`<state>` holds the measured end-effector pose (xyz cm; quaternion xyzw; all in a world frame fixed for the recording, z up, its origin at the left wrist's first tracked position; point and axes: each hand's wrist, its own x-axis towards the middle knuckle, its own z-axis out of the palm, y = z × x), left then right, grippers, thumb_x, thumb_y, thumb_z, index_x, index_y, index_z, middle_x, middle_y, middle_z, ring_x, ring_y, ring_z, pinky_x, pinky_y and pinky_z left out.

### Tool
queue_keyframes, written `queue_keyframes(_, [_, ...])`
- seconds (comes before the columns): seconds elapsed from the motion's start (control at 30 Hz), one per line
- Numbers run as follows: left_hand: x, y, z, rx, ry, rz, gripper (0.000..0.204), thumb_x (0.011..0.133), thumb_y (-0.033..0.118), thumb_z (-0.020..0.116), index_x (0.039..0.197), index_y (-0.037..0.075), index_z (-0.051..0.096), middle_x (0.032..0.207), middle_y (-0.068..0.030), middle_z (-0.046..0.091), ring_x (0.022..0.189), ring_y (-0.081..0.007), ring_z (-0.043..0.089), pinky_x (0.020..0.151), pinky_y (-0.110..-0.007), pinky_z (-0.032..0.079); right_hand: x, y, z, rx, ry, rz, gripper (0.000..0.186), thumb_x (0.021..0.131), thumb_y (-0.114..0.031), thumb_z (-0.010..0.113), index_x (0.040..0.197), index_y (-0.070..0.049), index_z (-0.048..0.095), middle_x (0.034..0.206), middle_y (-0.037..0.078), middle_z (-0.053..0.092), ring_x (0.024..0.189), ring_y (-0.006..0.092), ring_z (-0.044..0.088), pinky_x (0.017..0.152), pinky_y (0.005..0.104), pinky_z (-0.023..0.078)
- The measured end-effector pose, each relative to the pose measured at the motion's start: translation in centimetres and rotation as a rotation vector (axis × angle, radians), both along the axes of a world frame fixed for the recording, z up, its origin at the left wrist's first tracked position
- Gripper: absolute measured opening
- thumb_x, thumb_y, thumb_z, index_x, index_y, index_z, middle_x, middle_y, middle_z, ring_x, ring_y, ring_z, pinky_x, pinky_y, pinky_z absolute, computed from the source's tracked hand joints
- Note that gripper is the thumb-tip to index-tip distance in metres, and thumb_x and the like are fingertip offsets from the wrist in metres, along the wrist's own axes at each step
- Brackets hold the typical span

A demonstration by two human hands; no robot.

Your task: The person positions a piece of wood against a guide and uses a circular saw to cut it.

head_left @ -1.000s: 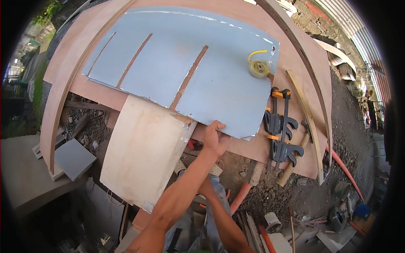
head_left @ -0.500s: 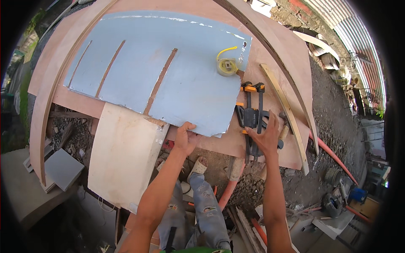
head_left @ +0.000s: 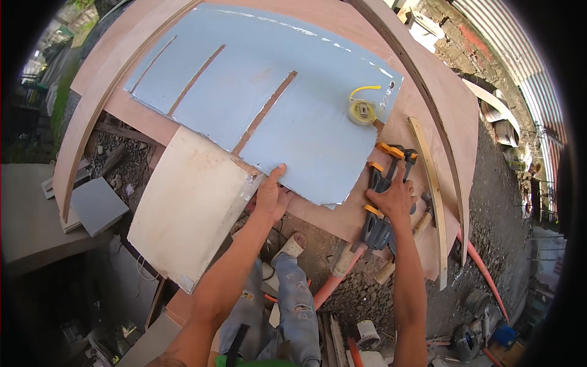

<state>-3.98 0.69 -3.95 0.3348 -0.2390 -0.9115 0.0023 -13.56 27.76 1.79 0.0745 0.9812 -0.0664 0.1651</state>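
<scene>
My left hand [head_left: 271, 197] grips the near edge of a pale blue board [head_left: 306, 140] with cut slots, thumb on top and fingers underneath. A cream board [head_left: 180, 208] hangs off the near edge just left of that hand. My right hand [head_left: 394, 194] is closed on a black and orange bar clamp [head_left: 375, 231] that lies beside another one right of the blue board. A yellow tape measure [head_left: 362, 112] rests on the blue board's right end. A wooden strip [head_left: 428, 183] lies right of the clamps, with a tool's wooden handle [head_left: 420, 225] partly under my right arm.
A pink plywood sheet [head_left: 312, 217] lies beneath. Long curved strips [head_left: 88, 147] arch along both sides. Orange pipes [head_left: 483, 272] and rubble [head_left: 501, 232] are on the ground at right. Grey tiles [head_left: 98, 205] sit on a ledge at left. A corrugated sheet [head_left: 513, 55] stands at upper right.
My right hand has come up from low between my legs onto the clamps and now grasps one. My left hand stays on the board's edge. The view has shifted a little.
</scene>
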Motion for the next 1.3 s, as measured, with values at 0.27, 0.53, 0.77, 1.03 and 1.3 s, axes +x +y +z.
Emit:
queue_keyframes(0.27, [0.0,1.0,-1.0,-0.059,0.042,0.045,0.064,0.089,0.028,0.073,0.14,0.003,0.042,0.136,-0.011,0.053,0.125,-0.0256,0.051,0.108,-0.045,0.042,0.3,1.0,-2.4,0.23,0.298,-0.014,0.084,0.08,-0.042,0.072,0.145,-0.005,0.033,0.123,0.031,0.054,0.111,0.0461,0.056,0.099,0.0527,0.044])
queue_keyframes(0.53, [-0.2,1.9,-1.7,-0.163,0.005,-0.041,0.052,0.093,0.035,0.07,0.128,-0.001,0.055,0.126,-0.0112,0.062,0.115,-0.0236,0.059,0.101,-0.043,0.047,4.9,-8.5,-2.2,-0.793,0.255,-0.327,0.08,0.092,-0.047,0.067,0.133,0.016,0.042,0.127,0.035,0.051,0.115,0.0339,0.058,0.092,0.0404,0.049])
queue_keyframes(0.77, [2.7,-12.1,5.6,-0.429,-0.05,-0.712,0.078,0.087,0.053,0.071,0.121,-0.016,0.055,0.11,-0.0329,0.064,0.094,-0.0365,0.07,0.074,-0.039,0.062,4.7,-8.7,-4.6,-0.518,0.406,-0.129,0.079,0.093,-0.042,0.066,0.138,0.016,0.037,0.133,0.033,0.05,0.123,0.0401,0.052,0.106,0.0435,0.04])
queue_keyframes(1.03, [-2.5,-38.4,3.1,-0.753,-0.368,0.067,0.077,0.084,0.04,0.079,0.123,-0.019,0.05,0.122,-0.0314,0.057,0.103,-0.0356,0.066,0.084,-0.045,0.06,3.2,-10.4,-6.0,-0.361,0.384,-0.275,0.075,0.099,-0.046,0.055,0.138,0.016,0.04,0.137,0.034,0.048,0.126,0.0426,0.051,0.107,0.0434,0.039])
queue_keyframes(1.3, [-8.1,-42.0,0.3,-0.656,-0.418,0.148,0.08,0.078,0.032,0.085,0.123,-0.018,0.043,0.115,-0.0296,0.06,0.095,-0.0394,0.068,0.077,-0.05,0.061,3.9,-11.9,-4.2,-0.447,0.377,-0.4,0.065,0.101,-0.036,0.054,0.153,-0.002,0.033,0.145,0.02,0.049,0.13,0.0308,0.049,0.109,0.0386,0.036])
